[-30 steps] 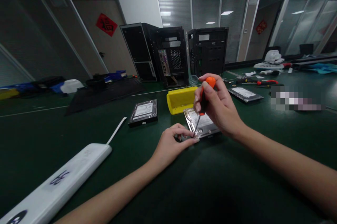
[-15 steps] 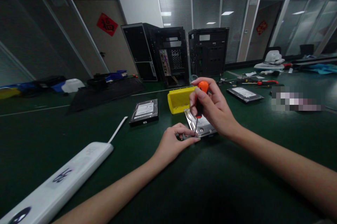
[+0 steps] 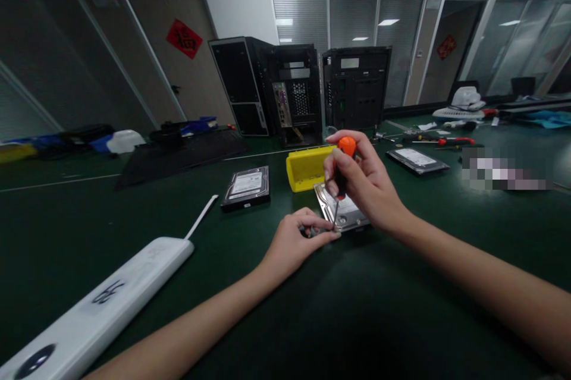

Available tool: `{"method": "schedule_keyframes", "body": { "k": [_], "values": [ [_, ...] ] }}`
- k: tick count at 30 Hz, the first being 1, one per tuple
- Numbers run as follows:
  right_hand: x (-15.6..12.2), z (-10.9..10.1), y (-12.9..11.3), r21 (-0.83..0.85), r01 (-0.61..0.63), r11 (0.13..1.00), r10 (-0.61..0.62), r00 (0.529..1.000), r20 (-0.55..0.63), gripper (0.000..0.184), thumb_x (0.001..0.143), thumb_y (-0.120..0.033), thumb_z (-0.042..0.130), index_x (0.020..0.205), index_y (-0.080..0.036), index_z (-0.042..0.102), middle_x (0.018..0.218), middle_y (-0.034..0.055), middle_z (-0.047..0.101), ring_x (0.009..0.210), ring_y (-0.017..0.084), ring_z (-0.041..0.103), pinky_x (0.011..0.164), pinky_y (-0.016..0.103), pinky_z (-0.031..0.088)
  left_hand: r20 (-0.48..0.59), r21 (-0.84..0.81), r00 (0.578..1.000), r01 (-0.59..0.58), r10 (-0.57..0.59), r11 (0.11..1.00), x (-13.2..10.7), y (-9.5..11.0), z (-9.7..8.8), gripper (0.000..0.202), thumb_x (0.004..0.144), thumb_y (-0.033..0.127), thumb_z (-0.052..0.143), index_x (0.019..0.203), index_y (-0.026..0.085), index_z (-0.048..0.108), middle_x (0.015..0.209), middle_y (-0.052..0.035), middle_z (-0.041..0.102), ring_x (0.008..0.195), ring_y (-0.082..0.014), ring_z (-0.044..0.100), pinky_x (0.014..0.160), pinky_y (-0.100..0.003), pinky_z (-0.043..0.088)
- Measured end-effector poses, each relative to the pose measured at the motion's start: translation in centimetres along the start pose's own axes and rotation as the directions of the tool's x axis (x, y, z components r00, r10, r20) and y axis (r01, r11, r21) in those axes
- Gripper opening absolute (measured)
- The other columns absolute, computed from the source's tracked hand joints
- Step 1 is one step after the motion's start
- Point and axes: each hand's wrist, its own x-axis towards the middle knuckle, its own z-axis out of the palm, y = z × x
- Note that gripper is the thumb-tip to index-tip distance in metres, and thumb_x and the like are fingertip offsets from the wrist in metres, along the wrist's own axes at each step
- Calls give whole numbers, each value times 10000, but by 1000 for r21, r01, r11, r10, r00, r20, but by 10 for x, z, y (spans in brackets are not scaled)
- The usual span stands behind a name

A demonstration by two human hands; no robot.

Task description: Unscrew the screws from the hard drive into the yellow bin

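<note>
My right hand (image 3: pixel 361 187) is closed round an orange-and-black screwdriver (image 3: pixel 342 166), held nearly upright with its tip on the near left corner of a silver hard drive (image 3: pixel 345 213) lying flat on the green table. At that same corner my left hand (image 3: pixel 292 243) pinches the drive's edge, fingers curled. Whether something small sits between those fingertips is hidden.
A yellow tray (image 3: pixel 307 167) stands just behind the drive. A second hard drive (image 3: pixel 247 187) lies to the left, a third (image 3: pixel 417 160) to the right. A white power strip (image 3: pixel 102 302) crosses the near left. Two open computer cases (image 3: pixel 294 91) stand at the back; tools lie far right.
The screwdriver's handle has shifted slightly left and more upright in my right hand. My left hand keeps its pinch at the drive's corner.
</note>
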Motion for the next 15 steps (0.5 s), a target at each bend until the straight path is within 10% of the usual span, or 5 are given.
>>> {"method": "schedule_keyframes", "body": {
  "k": [15],
  "values": [
    [2,5,1,-69,2,998,-2,1000,9,220,861,-355,488,1057,-267,442,765,-34,478,536,47,452,483,192,385,7,-63,1000,20,-19,998,2,-5,2,249,721,399,663,861,204,731,832,-45,618,721,-158,539,629,-264,418]
  ]
}}
